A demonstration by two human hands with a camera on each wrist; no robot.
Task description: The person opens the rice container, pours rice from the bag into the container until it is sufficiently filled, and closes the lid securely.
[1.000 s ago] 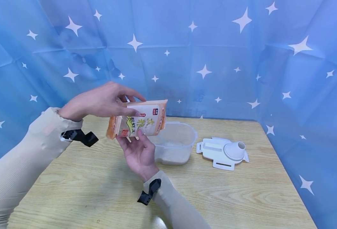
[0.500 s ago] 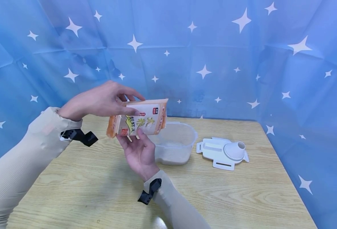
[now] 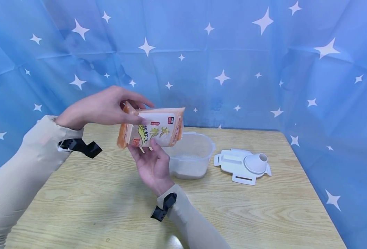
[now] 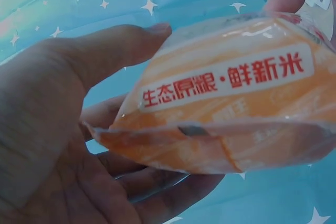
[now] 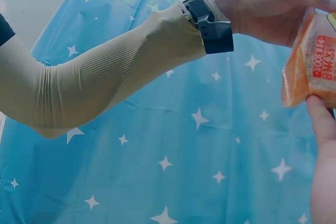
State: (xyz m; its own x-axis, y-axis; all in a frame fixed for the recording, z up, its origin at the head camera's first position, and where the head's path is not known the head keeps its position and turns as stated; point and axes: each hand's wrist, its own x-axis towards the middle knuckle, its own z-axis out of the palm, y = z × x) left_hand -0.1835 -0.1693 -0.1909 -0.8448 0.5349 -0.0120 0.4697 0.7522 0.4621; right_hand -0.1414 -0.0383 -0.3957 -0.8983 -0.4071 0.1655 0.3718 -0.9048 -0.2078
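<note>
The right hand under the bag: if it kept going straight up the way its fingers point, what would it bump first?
Probably the orange rice bag: the right hand points up with its fingertips already touching the bag's lower edge.

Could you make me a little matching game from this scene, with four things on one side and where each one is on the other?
Things:
1. rice bag
2. clear container
3. white lid with funnel spout
4. right hand

Places:
A. lying on the table, to the right of the container
B. under the bag, fingers touching its lower edge
C. held in the air above the table, between both hands
D. standing on the table behind the bag, with white grains in its bottom

Pairs: 1-C, 2-D, 3-A, 4-B
</note>
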